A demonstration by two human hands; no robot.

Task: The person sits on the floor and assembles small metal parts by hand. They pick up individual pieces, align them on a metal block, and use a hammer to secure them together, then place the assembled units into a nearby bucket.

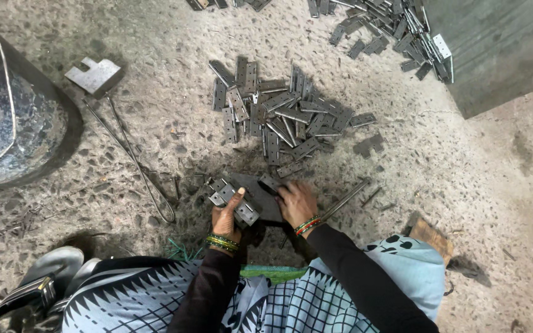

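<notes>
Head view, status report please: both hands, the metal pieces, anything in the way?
Left hand grips a metal hinge. Right hand rests on dark block. Hinge pile ahead on floor. Thin rod beside right hand.

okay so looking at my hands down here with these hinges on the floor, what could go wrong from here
1. The left hand grips several hinges bare; stamped metal edges could cut or pinch fingers.
2. The right hand presses on the dark block beside those hinges, so a slip might jam its fingers against them.
3. The wire loop and loose rod lie close by on the floor; they could snag a sleeve or scatter the pile.
</notes>
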